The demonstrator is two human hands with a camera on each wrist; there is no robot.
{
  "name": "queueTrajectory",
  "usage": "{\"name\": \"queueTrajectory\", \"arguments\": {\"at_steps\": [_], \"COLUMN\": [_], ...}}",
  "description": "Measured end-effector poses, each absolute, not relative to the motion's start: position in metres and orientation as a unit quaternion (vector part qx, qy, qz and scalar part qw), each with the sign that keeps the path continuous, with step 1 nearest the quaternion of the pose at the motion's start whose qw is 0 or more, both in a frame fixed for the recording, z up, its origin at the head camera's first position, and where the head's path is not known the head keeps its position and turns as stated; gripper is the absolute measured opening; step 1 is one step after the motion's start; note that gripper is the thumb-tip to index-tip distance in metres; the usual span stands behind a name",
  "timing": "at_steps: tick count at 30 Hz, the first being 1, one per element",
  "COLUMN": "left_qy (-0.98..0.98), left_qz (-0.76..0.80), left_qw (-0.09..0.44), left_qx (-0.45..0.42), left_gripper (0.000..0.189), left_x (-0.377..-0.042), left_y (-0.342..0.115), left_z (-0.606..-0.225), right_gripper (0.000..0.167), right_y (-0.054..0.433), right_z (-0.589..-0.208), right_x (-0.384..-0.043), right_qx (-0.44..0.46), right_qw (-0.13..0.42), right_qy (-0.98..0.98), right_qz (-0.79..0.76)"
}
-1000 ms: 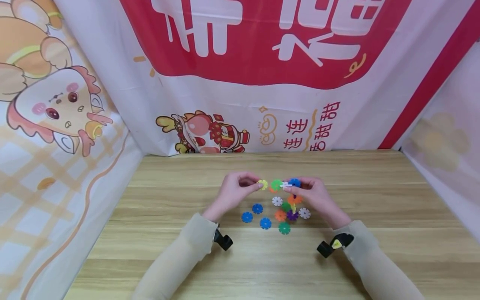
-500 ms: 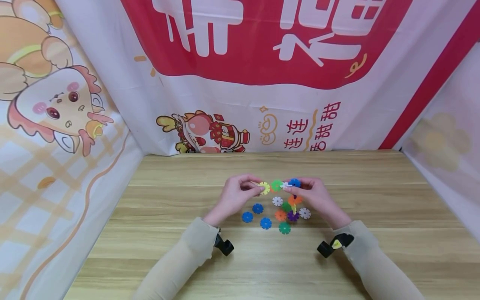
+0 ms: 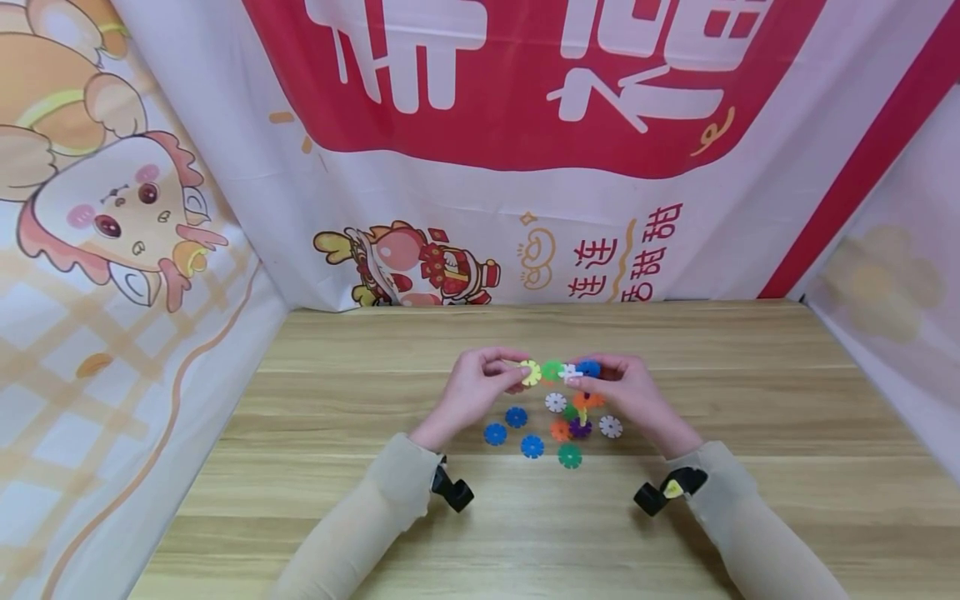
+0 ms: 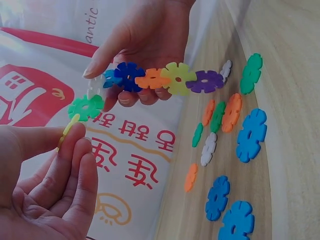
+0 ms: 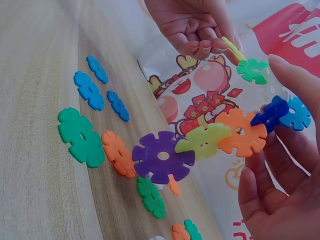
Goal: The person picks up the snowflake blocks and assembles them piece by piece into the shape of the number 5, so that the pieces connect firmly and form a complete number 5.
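Note:
My left hand (image 3: 480, 387) pinches a yellow snowflake disc (image 3: 532, 372) between thumb and index finger. My right hand (image 3: 630, 387) holds a linked chain of these notched plastic discs near one end. From that end come a green disc (image 4: 85, 107), a white disc (image 5: 275, 87), a lighter blue disc (image 5: 295, 114) and a dark blue disc (image 4: 129, 77). An orange disc (image 5: 241, 132), a yellow-green disc (image 4: 178, 78) and a purple disc (image 5: 163, 156) continue the chain. In both wrist views, the pinched yellow disc meets the green disc's rim; how deeply they interlock cannot be told.
Loose discs lie on the wooden table (image 3: 375, 517) below the hands: several blue ones (image 3: 532, 447), a green one (image 3: 569, 456), white ones (image 3: 611, 427) and orange ones (image 3: 560, 430). A printed cloth (image 3: 420, 192) hangs behind the table's far edge.
My left hand has moved slightly right, bringing the yellow disc up to the green one. The chain's hanging purple end has swung a little left; my right hand stays nearly in place.

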State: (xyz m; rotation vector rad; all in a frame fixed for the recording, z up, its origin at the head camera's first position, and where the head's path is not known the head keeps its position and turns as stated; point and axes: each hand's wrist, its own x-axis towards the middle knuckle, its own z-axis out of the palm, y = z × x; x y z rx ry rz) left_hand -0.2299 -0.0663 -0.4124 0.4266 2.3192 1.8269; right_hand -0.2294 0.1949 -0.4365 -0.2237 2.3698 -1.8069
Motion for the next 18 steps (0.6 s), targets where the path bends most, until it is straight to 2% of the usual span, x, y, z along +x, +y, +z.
{"name": "queueTrajectory", "arguments": {"at_steps": [14, 18], "left_qy": [0.770, 0.768], "left_qz": [0.619, 0.620], "left_qw": [0.096, 0.096], "left_qx": [0.122, 0.129], "left_gripper": [0.023, 0.021], "left_x": [-0.2312, -0.2313], "left_y": [-0.0614, -0.0605], "left_z": [-0.4057, -0.4048], "right_gripper": [0.052, 0.043], "right_y": [0.1925, 0.1917], "right_z": [-0.4303, -0.4287], "right_x": [-0.2257, -0.2258], "right_qx": [-0.099, -0.117], "right_qw": [0.085, 0.070], "right_qy": [0.782, 0.783], "right_qz": [-0.610, -0.607]}}
